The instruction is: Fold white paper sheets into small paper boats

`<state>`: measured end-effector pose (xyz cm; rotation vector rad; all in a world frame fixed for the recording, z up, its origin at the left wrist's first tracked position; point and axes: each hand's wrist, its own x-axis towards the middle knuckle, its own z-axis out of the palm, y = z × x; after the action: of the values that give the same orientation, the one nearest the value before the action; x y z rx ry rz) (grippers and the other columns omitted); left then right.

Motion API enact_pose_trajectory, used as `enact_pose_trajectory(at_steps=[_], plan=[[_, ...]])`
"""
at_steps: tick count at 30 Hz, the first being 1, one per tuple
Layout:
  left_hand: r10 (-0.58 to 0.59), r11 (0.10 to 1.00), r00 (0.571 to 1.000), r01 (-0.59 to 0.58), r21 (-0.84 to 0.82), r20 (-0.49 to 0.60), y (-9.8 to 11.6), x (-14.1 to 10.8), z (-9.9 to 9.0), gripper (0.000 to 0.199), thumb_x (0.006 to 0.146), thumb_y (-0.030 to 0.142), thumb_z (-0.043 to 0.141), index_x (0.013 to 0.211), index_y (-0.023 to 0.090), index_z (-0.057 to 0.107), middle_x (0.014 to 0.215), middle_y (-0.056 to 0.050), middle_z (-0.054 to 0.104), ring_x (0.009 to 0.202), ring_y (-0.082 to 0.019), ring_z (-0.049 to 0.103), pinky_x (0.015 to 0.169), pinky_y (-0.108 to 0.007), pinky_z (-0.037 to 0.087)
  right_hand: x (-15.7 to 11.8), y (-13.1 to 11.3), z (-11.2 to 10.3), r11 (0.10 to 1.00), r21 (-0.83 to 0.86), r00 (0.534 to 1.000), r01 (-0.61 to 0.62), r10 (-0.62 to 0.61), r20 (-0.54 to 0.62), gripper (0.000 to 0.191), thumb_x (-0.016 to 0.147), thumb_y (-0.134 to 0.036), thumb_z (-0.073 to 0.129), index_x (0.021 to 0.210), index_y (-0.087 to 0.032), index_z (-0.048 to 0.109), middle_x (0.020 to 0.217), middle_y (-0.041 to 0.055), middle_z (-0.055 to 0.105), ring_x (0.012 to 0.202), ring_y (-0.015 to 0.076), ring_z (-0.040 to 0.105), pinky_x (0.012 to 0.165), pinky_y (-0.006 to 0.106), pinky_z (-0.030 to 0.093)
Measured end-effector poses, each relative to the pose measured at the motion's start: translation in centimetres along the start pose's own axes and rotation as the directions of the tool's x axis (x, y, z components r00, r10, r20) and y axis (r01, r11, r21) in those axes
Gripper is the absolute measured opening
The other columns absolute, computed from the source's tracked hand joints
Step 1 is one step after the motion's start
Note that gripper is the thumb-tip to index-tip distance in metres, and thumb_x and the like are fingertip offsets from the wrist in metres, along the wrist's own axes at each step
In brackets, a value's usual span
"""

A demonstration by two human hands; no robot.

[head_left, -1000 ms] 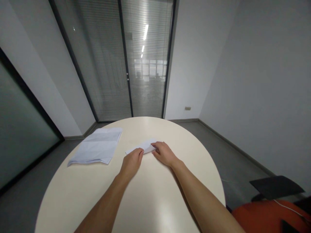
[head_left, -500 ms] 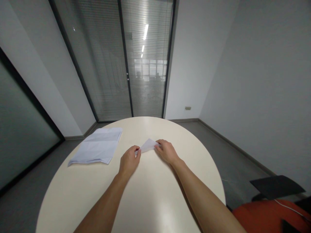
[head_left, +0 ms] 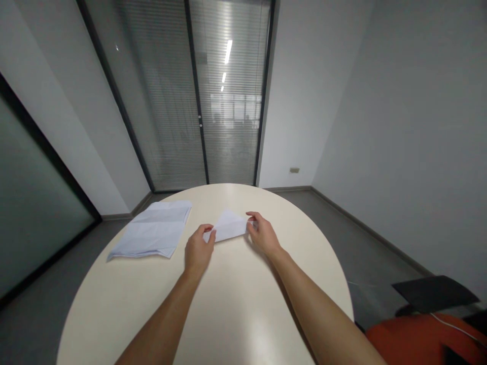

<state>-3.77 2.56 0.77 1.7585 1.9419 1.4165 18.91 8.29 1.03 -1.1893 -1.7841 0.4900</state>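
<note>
A small folded piece of white paper (head_left: 229, 226), roughly triangular with its peak pointing away from me, is between my hands over the middle of the table. My left hand (head_left: 199, 246) pinches its left corner between thumb and fingers. At the right corner, my right hand (head_left: 263, 234) grips the paper with the thumb and fingers, the index finger reaching a little past the edge. Both corners are partly hidden by my fingers.
A larger stack of creased white sheets (head_left: 154, 229) lies on the left of the round cream table (head_left: 228, 314). An orange chair (head_left: 403, 340) with a black armrest (head_left: 436, 294) stands at the lower right. Glass panels with blinds (head_left: 232, 152) rise behind the table.
The folded paper has tipped to show more of its face, looking wider and taller. My left hand has shifted slightly left and my right hand slightly right, its index finger lifted.
</note>
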Motion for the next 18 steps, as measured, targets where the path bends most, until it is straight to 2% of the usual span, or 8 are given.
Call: enact_pose_trajectory(at_steps=[5,9,12,15,16,18], plan=[[0.040,0.997,0.997,-0.044,-0.065,-0.064,-0.05,0.04,0.10,0.019,0.091,0.037,0.061,0.102,0.024,0.067,0.101,-0.005,0.077,0.094,-0.025,0.072,0.088,-0.035,0.052,0.27,-0.06,0.00,0.995,0.097,0.999,0.011,-0.007,-0.050,0.039,0.087,-0.025,0.053,0.126,-0.021,0.059,0.102,0.0046,0.072,0.071,0.0164,0.059,0.071,0.030,0.047],[0.036,0.995,0.997,-0.042,-0.086,-0.069,-0.19,0.15,0.26,0.018,0.090,0.037,0.061,0.101,0.024,0.067,0.101,-0.005,0.076,0.095,-0.024,0.072,0.089,-0.035,0.052,0.41,0.05,0.01,0.990,0.140,0.996,0.019,-0.007,-0.086,0.041,0.086,-0.025,0.055,0.126,-0.020,0.058,0.106,0.0060,0.073,0.078,0.0177,0.060,0.077,0.032,0.049],[-0.009,0.998,1.000,0.008,-0.059,-0.014,-0.44,0.15,0.42,0.016,0.090,0.034,0.062,0.101,0.024,0.066,0.100,-0.005,0.076,0.094,-0.023,0.072,0.088,-0.034,0.053,0.44,0.33,0.09,0.991,0.130,0.995,0.013,0.000,-0.097,0.041,0.085,-0.024,0.054,0.126,-0.019,0.058,0.115,0.0077,0.072,0.085,0.0182,0.062,0.086,0.034,0.050],[-0.057,0.998,0.994,0.055,0.030,0.098,-0.74,0.00,0.56,0.018,0.092,0.034,0.061,0.106,0.024,0.065,0.098,-0.005,0.076,0.094,-0.023,0.073,0.086,-0.034,0.054,0.40,0.63,0.04,0.997,0.074,0.997,-0.021,0.027,-0.073,0.044,0.084,-0.022,0.053,0.128,-0.020,0.057,0.121,0.0089,0.070,0.088,0.0183,0.063,0.091,0.036,0.050],[-0.051,0.997,0.990,0.042,0.066,0.130,-0.83,-0.08,0.62,0.020,0.092,0.034,0.060,0.109,0.024,0.065,0.100,-0.005,0.076,0.096,-0.023,0.073,0.087,-0.035,0.054,0.36,0.72,0.01,0.998,0.044,0.998,-0.035,0.038,-0.058,0.044,0.084,-0.021,0.053,0.128,-0.020,0.057,0.122,0.0088,0.069,0.088,0.0183,0.063,0.093,0.037,0.050],[0.034,0.990,0.985,-0.056,0.131,0.168,-0.97,-0.26,0.77,0.024,0.093,0.032,0.059,0.115,0.022,0.065,0.111,-0.009,0.075,0.105,-0.025,0.070,0.094,-0.039,0.054,0.24,0.87,-0.02,0.998,-0.020,0.998,-0.055,0.055,-0.019,0.045,0.084,-0.018,0.053,0.128,-0.021,0.057,0.125,0.0083,0.068,0.090,0.0185,0.064,0.095,0.038,0.050]])
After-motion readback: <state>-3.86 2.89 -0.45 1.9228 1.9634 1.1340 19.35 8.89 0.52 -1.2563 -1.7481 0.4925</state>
